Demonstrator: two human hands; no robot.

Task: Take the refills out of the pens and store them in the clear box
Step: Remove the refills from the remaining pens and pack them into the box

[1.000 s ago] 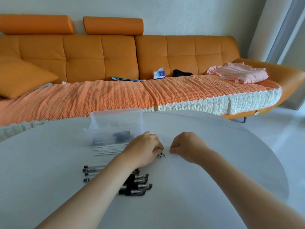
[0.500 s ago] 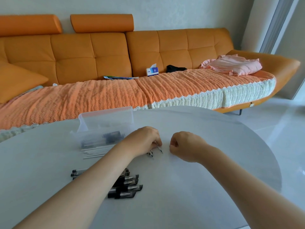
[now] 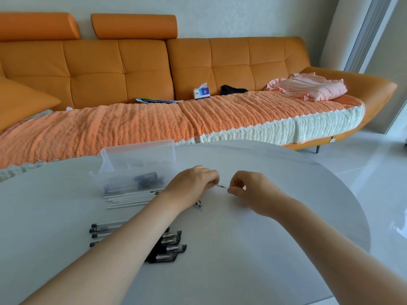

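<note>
The clear box (image 3: 136, 170) stands open at left, loose refills (image 3: 130, 198) just before it on the worktop (image 3: 286, 194). Your left hand (image 3: 193, 183) curls round a pen hidden inside it. Its refill (image 3: 221, 186) pokes toward your right hand (image 3: 248, 190), which pinches the tip. Pull straight, in line with the pen, never sideways.

place: home living room | evidence: orange sofa (image 3: 154, 69), tissue box (image 3: 201, 92), folded laundry (image 3: 308, 86)
</note>
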